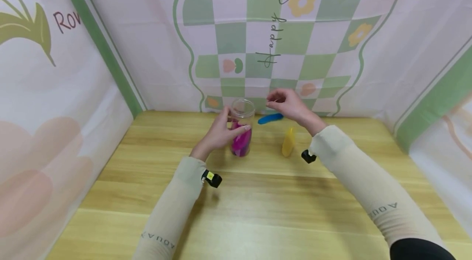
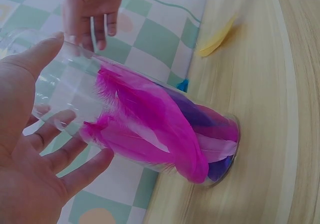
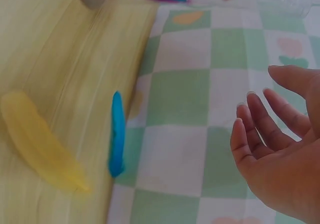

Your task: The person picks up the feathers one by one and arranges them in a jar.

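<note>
A tall clear glass jar (image 1: pixel 242 116) stands upright on the table, its mouth uncovered. Inside it are several feathers: magenta feathers (image 2: pixel 155 119) on top, with purple, pale pink and blue ones lower down. My left hand (image 1: pixel 220 132) holds the jar from its left side, thumb and fingers spread around the glass. To the right of the jar's mouth and at about its height, my right hand (image 1: pixel 289 106) hovers, fingers loosely bent and holding nothing. Below it a blue feather (image 1: pixel 270 118) lies near the table's back edge. A yellow feather (image 1: pixel 288 142) lies closer, right of the jar.
The wood-grain table (image 1: pixel 258 211) reaches back to a hanging cloth (image 1: pixel 228 6) with green and white checks. Further printed cloth (image 1: pixel 37 88) hangs at the left side, and more on the right. Each wrist carries a small black camera (image 1: pixel 212 179).
</note>
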A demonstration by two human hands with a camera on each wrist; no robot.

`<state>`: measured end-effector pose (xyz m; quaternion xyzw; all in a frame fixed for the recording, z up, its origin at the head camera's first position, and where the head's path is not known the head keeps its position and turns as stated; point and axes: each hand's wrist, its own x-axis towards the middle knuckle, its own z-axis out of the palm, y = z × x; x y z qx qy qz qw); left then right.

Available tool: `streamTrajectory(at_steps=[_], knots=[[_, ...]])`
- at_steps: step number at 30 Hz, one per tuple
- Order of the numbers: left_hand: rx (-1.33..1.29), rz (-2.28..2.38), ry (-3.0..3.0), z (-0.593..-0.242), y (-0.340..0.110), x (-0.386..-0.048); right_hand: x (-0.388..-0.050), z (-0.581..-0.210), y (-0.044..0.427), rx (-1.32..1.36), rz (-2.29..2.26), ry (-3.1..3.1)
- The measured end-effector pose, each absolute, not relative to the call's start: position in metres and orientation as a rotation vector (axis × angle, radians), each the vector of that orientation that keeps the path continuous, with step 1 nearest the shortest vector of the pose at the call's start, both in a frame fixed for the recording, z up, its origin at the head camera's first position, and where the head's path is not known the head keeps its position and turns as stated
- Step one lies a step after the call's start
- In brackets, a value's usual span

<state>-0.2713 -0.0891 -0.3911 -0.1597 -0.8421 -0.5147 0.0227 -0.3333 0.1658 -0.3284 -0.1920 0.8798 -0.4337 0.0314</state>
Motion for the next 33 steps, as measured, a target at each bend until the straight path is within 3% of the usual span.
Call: streamTrajectory(at_steps=[33], knots=[[-0.488, -1.59, -2.619, -0.392, -0.089, -0.271, -0.351, -0.393, 0.241, -0.405, -1.178, 2.757]])
